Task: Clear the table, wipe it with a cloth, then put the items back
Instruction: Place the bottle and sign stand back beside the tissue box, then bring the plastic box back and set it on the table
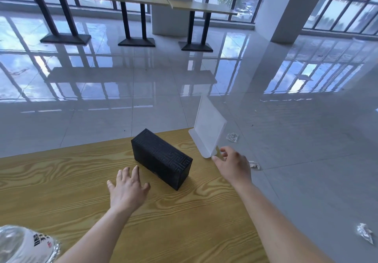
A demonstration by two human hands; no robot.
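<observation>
Wood-grain counter [61, 181] under my arms. Black patterned box [161, 158] lies on it near far edge, set at angle. White upright sign stand [208, 127] at counter's far right corner, just beside box, not touching it. My left hand [127, 189] spread, fingers straight, just short of box's near side. My right hand [235, 166] at stand's base corner, thumb and forefinger either side of it; cannot tell whether pinching. Clear plastic item [22, 246] at near left edge. Crumpled wrapper [232, 137] on floor beyond stand.
</observation>
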